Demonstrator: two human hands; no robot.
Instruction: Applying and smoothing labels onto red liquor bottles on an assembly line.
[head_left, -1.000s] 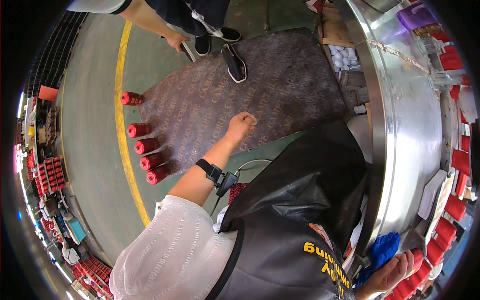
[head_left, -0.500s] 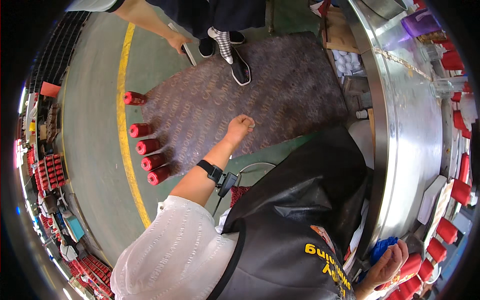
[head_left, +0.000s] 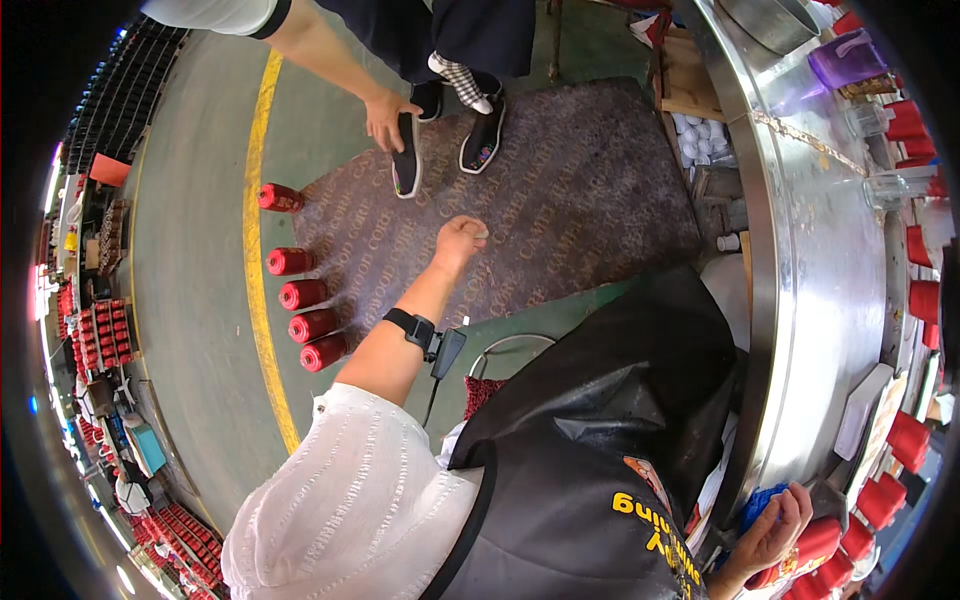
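Note:
My left hand (head_left: 459, 245) is stretched out over the dark printed board on the floor (head_left: 590, 190). Its fingers are closed round a small pale thing (head_left: 482, 235), too small to name. At the lower right, my right hand (head_left: 772, 530) rests with its fingers loosely extended, beside a crumpled blue thing (head_left: 762, 505) and a red canister (head_left: 815, 545); I see nothing gripped in it. Across the board, another person's hand (head_left: 388, 118) holds a black shoe (head_left: 408, 160) with a white sole. That person's checked sock (head_left: 460, 80) is over a second black shoe (head_left: 484, 135).
Several red canisters (head_left: 302, 294) line the board's left edge. A yellow line (head_left: 258, 240) runs along the green floor. To my right is a metal worktop (head_left: 810, 290) with a purple container (head_left: 845, 58) at its far end. A black apron (head_left: 610, 400) covers my lap.
The other person's hand has brought the black shoe round from the left onto the board, beside the second shoe. My left hand has shifted slightly left; my right hand stays put.

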